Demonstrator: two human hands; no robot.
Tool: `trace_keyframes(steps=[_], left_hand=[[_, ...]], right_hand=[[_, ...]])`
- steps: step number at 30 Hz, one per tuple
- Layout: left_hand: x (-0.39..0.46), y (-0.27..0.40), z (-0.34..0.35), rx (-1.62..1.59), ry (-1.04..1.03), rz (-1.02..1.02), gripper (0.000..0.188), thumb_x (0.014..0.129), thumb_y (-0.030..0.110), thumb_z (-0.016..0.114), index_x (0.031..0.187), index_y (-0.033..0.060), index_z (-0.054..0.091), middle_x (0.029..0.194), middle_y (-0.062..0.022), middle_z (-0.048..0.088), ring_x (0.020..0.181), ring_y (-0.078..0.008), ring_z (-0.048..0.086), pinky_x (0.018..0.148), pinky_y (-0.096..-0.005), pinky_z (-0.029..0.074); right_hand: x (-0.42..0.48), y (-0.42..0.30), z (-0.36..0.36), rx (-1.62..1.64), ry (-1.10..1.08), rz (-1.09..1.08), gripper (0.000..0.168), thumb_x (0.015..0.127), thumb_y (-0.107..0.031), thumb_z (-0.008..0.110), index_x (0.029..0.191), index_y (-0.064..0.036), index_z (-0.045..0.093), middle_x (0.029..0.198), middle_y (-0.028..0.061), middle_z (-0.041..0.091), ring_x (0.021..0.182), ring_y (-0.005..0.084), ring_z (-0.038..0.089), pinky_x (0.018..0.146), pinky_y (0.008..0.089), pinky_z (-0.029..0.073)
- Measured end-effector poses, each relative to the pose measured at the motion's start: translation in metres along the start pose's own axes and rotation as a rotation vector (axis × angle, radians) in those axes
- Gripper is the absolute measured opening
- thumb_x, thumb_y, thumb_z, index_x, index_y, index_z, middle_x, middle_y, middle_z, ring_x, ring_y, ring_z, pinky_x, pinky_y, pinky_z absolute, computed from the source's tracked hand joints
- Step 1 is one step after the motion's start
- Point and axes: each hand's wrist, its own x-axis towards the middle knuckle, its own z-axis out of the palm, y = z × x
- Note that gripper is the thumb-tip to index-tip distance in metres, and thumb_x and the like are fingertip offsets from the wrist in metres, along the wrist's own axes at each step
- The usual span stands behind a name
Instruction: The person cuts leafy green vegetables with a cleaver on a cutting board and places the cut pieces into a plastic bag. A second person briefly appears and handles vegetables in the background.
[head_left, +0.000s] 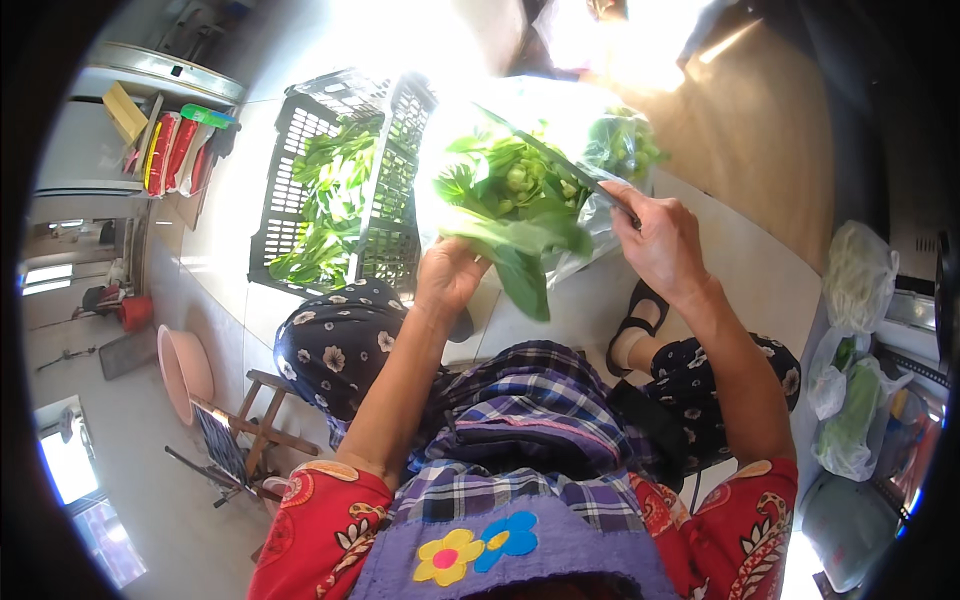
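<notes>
My left hand (450, 276) holds a leafy green vegetable (517, 240) by its pale stem end, and its dark leaves hang to the right. In my right hand (664, 236) is a long-bladed knife (551, 154), gripped at the handle with the blade slanting up and left. Beyond the hands lies a heap of leafy greens (517, 176), in or on clear plastic. To its right a clear plastic bag (619, 139) holds more greens. Just left of the heap stands a black plastic crate (266, 225) with loose greens (330, 195) inside.
A pink plastic basin (180, 375) and a wooden folding stool (266, 420) are at the left. Bagged vegetables (859, 277) line the right side. Glare washes out the far floor. My knees flank the work, with a sandalled foot (637, 330) at the right.
</notes>
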Motion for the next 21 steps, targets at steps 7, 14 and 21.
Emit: trace_keyframes(steps=[7,14,21], left_hand=[[-0.020,0.010,0.043,-0.220,-0.140,-0.057,0.040,0.095,0.028,0.038,0.119,-0.0024,0.048,0.105,-0.0201,0.056,0.095,-0.0329,0.053,0.078,-0.0402,0.045],[-0.032,-0.006,0.079,0.710,-0.011,0.116,0.022,0.085,0.008,0.062,0.103,0.0022,0.053,0.076,-0.0046,0.059,0.063,-0.0133,0.058,0.056,-0.0237,0.045],[-0.028,-0.015,0.048,1.417,-0.146,0.527,0.022,0.086,0.017,0.058,0.101,0.0016,0.061,0.093,-0.0090,0.063,0.084,-0.0181,0.058,0.071,-0.0314,0.046]], right_hand=[[-0.001,-0.008,-0.003,0.068,0.053,-0.011,0.029,0.080,-0.009,0.057,0.108,-0.014,0.066,0.076,0.0156,0.065,0.066,0.0311,0.063,0.061,0.0393,0.051],[-0.004,-0.010,0.003,0.016,0.127,-0.329,0.042,0.069,0.001,0.064,0.110,-0.010,0.065,0.084,0.0132,0.066,0.064,0.0275,0.063,0.059,0.0345,0.051],[-0.009,-0.021,0.002,-0.099,0.009,-0.437,0.044,0.067,-0.008,0.066,0.110,-0.015,0.064,0.070,0.0036,0.063,0.061,0.0210,0.062,0.055,0.0325,0.049]])
